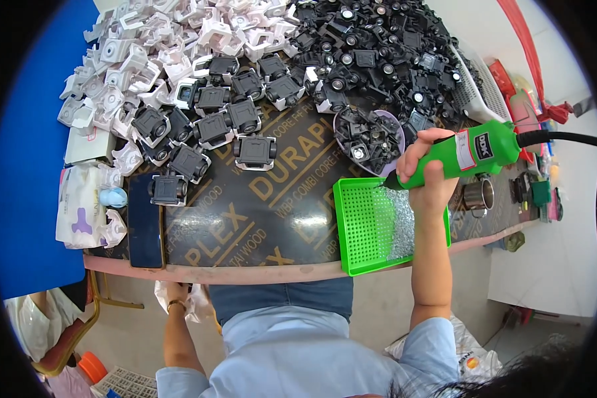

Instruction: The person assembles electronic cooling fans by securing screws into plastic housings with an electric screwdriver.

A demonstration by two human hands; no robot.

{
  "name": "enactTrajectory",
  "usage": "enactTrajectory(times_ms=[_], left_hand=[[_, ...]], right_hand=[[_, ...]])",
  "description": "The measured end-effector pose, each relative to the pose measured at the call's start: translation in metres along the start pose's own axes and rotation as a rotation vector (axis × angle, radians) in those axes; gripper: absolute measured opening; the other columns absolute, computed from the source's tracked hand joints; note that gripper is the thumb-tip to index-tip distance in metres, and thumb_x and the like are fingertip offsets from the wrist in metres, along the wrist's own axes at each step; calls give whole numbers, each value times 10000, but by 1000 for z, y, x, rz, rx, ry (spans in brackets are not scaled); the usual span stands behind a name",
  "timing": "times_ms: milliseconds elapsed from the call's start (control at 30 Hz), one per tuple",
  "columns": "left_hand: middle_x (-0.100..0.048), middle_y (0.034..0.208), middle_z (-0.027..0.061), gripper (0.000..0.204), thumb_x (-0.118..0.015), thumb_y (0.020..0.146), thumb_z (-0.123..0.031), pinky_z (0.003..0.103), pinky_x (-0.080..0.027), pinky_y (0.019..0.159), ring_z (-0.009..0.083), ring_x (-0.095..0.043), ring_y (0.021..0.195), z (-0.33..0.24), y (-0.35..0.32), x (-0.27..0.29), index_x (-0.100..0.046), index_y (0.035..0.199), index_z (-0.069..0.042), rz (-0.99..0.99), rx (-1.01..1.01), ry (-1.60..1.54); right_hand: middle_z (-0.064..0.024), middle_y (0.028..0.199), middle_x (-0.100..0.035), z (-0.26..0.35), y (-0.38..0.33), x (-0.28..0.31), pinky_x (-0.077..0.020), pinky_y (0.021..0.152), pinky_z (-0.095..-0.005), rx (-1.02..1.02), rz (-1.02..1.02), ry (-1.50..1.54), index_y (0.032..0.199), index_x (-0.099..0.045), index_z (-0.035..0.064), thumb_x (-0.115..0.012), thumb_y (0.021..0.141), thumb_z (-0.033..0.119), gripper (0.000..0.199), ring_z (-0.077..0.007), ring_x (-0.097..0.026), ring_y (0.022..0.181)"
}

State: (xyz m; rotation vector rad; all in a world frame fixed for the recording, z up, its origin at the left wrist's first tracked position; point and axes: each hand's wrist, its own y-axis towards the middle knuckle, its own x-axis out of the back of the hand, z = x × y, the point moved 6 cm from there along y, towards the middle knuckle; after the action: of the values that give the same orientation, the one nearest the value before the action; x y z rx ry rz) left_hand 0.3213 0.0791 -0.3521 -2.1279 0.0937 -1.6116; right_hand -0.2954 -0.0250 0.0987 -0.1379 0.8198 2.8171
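Observation:
My right hand (428,174) is wrapped round a green electric screwdriver (469,151) with a black cable. The tool's dark tip points left over the far side of a green perforated tray (344,240). Small silver screws (398,229) are heaped in that tray, partly behind my forearm. Below the table's front edge, my left hand (176,292) hangs low beside a white plastic bag or wrap (198,304). Its fingers are mostly hidden, so any grip there does not show. Several black square housings with white brackets stand on the table, one housing (255,152) set apart nearest the middle.
White plastic brackets (172,40) and black camera-like parts (371,46) are piled at the back. A purple bowl (402,136) holds small black parts. At left lie a phone (146,229) and a tissue pack (76,212); a metal mug (477,196) stands right.

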Motion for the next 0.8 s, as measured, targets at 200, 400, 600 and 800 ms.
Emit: enactTrajectory(times_ms=[200, 400, 600, 800], left_hand=[[-606, 940, 89, 323, -623, 718, -98, 324, -504, 737, 209, -598, 819, 14, -34, 4, -558, 1024, -17, -53, 101, -683], [-613, 956, 197, 288, -645, 807, -204, 398, -495, 722, 321, -609, 809, -26, -42, 22, -547, 1014, -29, -144, 53, -304], [-587, 1077, 243, 376, -644, 807, -221, 421, -453, 835, 382, -570, 984, -38, -23, 21, -533, 1082, 11, -223, -285, -207], [-644, 929, 169, 373, -587, 863, -204, 311, -507, 741, 229, -638, 844, -183, -102, 182, -542, 1121, 61, 673, -363, -164]], right_hand=[[-64, 625, -518, 4, 0, -1, -410, 450, -245, 61, 20, -13, 1071, -476, -14, -670, 818, 250, 414, -122, -481, 489], [-60, 632, -519, 3, -4, 2, -411, 455, -240, 21, -3, 1, 1077, -478, -13, -678, 800, 208, 407, -119, -486, 498], [-63, 636, -524, 3, -3, 1, -417, 465, -241, 5, -2, 6, 1080, -475, -18, -618, 773, 88, 354, -118, -496, 505], [-64, 634, -525, 4, -5, 10, -415, 466, -246, 3, -17, 1, 1063, -477, -17, -595, 767, 54, 327, -119, -494, 501]])
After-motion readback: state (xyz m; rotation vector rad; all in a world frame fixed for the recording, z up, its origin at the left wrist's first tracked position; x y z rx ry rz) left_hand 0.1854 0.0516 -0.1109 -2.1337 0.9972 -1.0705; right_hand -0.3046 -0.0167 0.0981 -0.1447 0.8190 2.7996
